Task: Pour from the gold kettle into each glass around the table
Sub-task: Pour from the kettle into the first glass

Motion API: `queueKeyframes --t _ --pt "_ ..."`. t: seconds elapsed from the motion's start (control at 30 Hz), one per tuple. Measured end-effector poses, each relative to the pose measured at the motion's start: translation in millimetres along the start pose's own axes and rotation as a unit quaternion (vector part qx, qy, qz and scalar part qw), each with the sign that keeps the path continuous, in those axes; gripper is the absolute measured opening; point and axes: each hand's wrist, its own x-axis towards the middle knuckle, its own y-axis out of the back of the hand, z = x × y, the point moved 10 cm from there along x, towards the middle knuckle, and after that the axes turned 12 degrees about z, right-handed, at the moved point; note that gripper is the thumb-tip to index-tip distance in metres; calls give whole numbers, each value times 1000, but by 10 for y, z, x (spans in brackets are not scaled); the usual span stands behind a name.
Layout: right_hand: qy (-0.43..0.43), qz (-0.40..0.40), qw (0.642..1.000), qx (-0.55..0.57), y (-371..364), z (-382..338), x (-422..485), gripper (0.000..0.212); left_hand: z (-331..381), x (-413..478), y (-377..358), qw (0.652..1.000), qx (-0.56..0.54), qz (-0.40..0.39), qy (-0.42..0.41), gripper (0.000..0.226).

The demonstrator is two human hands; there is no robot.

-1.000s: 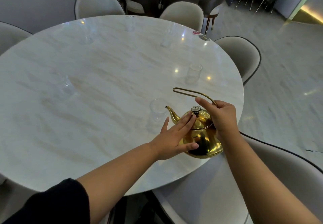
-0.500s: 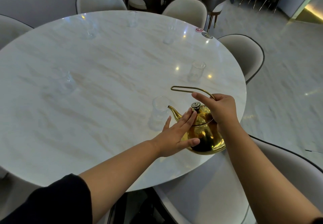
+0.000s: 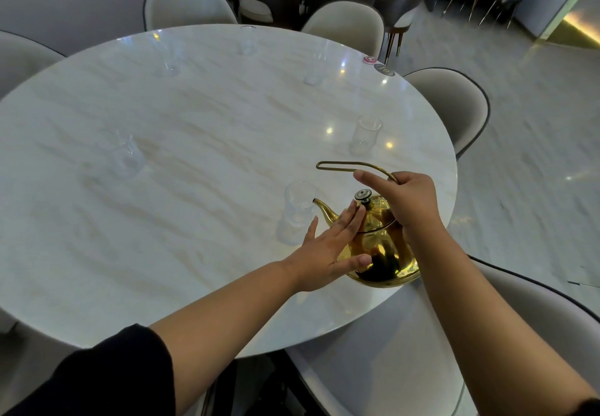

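The gold kettle (image 3: 380,247) is near the round marble table's (image 3: 194,156) right front edge, tilted with its spout at the rim of the nearest clear glass (image 3: 297,211). My right hand (image 3: 406,201) grips the kettle's long wire handle. My left hand (image 3: 331,250) lies flat against the kettle's side, fingers spread, fingertips by the lid knob. Other clear glasses stand around the table: one at the right (image 3: 365,135), one at the left (image 3: 125,156), and several at the far side, such as one (image 3: 248,40).
Padded grey-white chairs ring the table, one right below me (image 3: 487,334) and one at the right (image 3: 454,104). Two small round markers (image 3: 378,65) lie at the far right edge. A second set table and dark chairs stand behind.
The kettle has moved slightly forward and left, bringing its spout up to the nearest glass's rim. Both hands kept their hold on it.
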Motion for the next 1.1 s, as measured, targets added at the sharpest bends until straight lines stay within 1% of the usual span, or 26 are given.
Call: queueKeyframes --t 0.33,1.1 --pt "20 -8 999 -24 -57 -62 3 51 -16 -8 20 1000 4 3 -1 86" --pt "30 -7 999 -29 -65 -103 18 51 15 12 63 1000 5 3 -2 85"
